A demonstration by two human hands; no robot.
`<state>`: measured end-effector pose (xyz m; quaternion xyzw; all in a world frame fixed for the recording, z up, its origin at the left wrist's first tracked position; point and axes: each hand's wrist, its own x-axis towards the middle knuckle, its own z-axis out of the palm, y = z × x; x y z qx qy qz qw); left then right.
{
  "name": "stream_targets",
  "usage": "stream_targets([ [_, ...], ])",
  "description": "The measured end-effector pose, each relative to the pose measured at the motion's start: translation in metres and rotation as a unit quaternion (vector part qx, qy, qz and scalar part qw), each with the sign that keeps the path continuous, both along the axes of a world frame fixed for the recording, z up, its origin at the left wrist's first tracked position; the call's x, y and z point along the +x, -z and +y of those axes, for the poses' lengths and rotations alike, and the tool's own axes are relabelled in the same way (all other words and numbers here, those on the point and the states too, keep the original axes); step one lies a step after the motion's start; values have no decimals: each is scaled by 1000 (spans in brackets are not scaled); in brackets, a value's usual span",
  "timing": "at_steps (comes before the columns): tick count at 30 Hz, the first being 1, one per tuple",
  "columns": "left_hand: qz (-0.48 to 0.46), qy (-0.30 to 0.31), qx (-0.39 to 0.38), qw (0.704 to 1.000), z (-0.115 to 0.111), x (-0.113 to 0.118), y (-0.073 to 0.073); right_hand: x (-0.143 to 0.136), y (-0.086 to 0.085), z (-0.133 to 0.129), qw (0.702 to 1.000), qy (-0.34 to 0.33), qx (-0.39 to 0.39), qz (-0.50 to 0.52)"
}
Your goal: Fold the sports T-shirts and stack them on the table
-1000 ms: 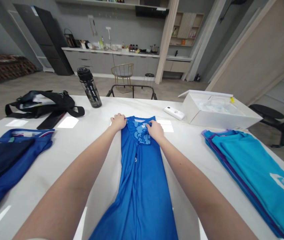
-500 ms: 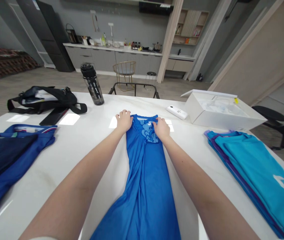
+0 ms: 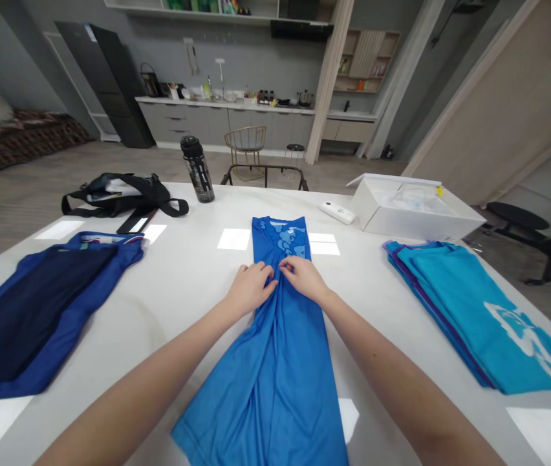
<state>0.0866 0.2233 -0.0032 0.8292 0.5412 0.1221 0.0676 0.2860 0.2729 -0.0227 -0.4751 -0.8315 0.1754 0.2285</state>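
A blue garment (image 3: 299, 362) lies lengthwise on the white table, its patterned collar end away from me and its wider end near me, with creases running down the middle. My left hand (image 3: 252, 285) rests on its left edge below the collar, fingers bent and pinching the fabric. Close beside it, my right hand (image 3: 303, 277) pinches the cloth near the centre crease with thumb and forefinger.
Dark blue folded clothes (image 3: 37, 310) lie at the left, turquoise and purple ones (image 3: 469, 304) at the right. Behind are a black bag (image 3: 125, 194), phone (image 3: 137, 220), bottle (image 3: 198, 171), white device (image 3: 337, 212) and open white box (image 3: 411, 217).
Both hands have moved from the garment's collar corners toward me and closer together, onto the fabric below the collar. The view has shifted slightly, showing more of the side piles.
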Motion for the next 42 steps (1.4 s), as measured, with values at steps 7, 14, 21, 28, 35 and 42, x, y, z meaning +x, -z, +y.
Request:
stream_targets([
  [7, 13, -83, -42, 996, -77, 6, 6, -12, -7, -59, 995, -50, -3, -88],
  [14, 36, -187, -55, 980, -120, 3, 1, -21, -20, -77, 985, -45, 6, -164],
  [21, -47, -172, -73, 981, -158, -19, -5, -42, -34, -111, 971, -109, 56, -205],
  [28, -54, -139, -86, 985, -207, -13, -18, -24, -35, -136, 983, 6, 56, -176],
  [35, 2, -133, -57, 990, -266, -14, -13, -2, -21, -188, 991, 60, -3, -118],
  [42, -43, -126, 24, 991, -296, -17, -22, -11, -24, -253, 969, 63, -222, 89],
])
